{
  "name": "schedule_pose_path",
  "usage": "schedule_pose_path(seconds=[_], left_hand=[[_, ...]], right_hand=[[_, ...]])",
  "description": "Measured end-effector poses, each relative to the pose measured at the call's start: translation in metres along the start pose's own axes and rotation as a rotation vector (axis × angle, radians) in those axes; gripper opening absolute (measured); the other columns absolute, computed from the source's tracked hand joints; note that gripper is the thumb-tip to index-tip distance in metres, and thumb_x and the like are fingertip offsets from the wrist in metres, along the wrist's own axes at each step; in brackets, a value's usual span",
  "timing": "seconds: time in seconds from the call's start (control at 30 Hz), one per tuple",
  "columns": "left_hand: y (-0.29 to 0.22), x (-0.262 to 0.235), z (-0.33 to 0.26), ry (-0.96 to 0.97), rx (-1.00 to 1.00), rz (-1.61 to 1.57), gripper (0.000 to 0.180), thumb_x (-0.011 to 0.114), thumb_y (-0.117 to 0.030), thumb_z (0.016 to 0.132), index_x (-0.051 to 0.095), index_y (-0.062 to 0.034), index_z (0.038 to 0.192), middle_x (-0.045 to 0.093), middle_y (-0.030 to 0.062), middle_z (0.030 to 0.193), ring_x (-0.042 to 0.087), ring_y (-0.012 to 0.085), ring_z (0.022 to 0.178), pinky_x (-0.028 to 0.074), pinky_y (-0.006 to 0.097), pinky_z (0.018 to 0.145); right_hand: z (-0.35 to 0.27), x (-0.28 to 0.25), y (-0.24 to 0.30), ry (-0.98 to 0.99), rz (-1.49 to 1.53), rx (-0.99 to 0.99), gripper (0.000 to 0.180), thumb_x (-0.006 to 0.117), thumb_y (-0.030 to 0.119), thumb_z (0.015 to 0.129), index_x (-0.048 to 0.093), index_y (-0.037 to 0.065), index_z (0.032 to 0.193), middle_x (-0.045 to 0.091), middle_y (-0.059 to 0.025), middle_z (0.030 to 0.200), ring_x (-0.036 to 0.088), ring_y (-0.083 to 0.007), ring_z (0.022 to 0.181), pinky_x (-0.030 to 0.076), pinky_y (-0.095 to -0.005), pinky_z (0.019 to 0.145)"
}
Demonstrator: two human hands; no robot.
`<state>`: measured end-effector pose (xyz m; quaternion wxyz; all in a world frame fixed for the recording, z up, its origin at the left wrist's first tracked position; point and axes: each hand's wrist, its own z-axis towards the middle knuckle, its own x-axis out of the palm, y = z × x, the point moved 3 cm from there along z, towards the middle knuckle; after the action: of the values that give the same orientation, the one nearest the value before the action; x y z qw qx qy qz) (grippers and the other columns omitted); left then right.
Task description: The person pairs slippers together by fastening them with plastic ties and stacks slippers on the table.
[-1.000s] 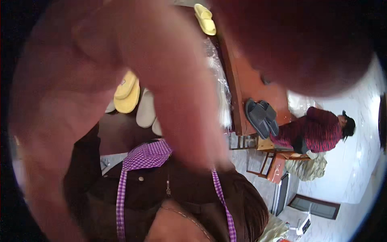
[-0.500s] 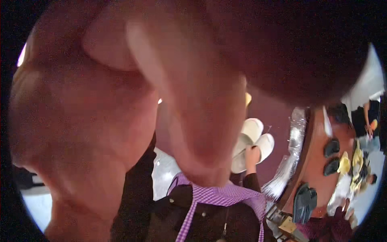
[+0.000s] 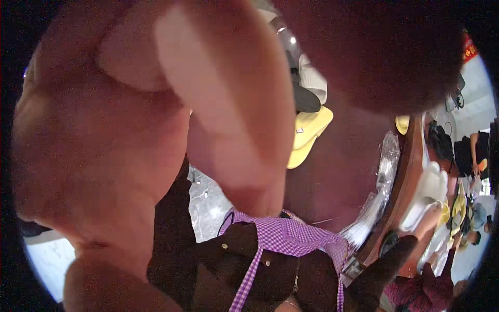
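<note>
Holding what looked like a pair of white slippers (image 3: 429, 182), the right hand (image 3: 429, 217) was stretched out over toward the reddish-brown table (image 3: 410, 151) on the right. Its fingers seemed closed around the side of them, and my guess is the two were bunched together so one hand could manage both. The left hand (image 3: 114, 140) was a whole other story: it was right up by the lens, so it hogged most of the left side, fingers bent, and I honestly couldn't tell if it was gripping anything or how wide it was. Some dark blurry thing (image 3: 374, 52) blocked the top right too, no clue what. Between them you could see yellow slippers (image 3: 312, 132) overlapping on the dark red table (image 3: 343, 161), with a black slipper (image 3: 306, 99) and a pale slipper (image 3: 313, 78) just beyond, probably grouped so they'd stay within arm's reach. Clear plastic (image 3: 387, 156) lay along the table's right side, likely there to keep the middle free. A checked purple apron (image 3: 296, 236) covered part of the dark jacket (image 3: 221, 270), presumably to keep it clean.
</note>
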<state>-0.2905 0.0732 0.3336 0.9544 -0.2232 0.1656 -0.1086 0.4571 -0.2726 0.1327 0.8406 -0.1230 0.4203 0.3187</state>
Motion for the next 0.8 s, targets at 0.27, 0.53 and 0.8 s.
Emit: schedule_pose_path(seconds=[0.27,0.53,0.8], left_hand=[[-0.020,-0.017,0.005,-0.137,0.053,0.156,0.053,0.053,-0.011,0.077,0.043,-0.0048,0.129,0.062,0.0152,0.094,0.058,0.0158,0.072,0.049,0.024,0.061],[-0.047,-0.045,-0.002,-0.401,-0.062,0.336,0.038,0.051,-0.006,0.081,0.049,0.0006,0.118,0.062,0.0157,0.094,0.058,0.0147,0.072,0.048,0.025,0.063],[0.226,-0.079,-0.254,-0.288,-1.186,0.692,0.036,0.055,-0.027,0.079,0.060,-0.0024,0.105,0.061,0.0213,0.099,0.057,0.0338,0.097,0.044,0.039,0.086]], right_hand=[[-0.057,0.010,0.090,-0.010,0.281,-0.221,0.032,0.050,0.018,0.086,0.055,-0.004,0.108,0.062,-0.0193,0.098,0.058,-0.0296,0.087,0.046,-0.0354,0.079],[-0.261,0.074,0.274,0.799,1.145,0.341,0.019,0.052,0.007,0.083,0.057,-0.002,0.099,0.059,-0.0073,0.075,0.052,-0.0113,0.054,0.045,-0.0237,0.049],[-0.325,0.029,0.379,1.010,0.905,-0.581,0.018,0.053,0.006,0.083,0.059,-0.003,0.098,0.062,-0.0118,0.081,0.058,-0.0175,0.072,0.047,-0.0293,0.066]])
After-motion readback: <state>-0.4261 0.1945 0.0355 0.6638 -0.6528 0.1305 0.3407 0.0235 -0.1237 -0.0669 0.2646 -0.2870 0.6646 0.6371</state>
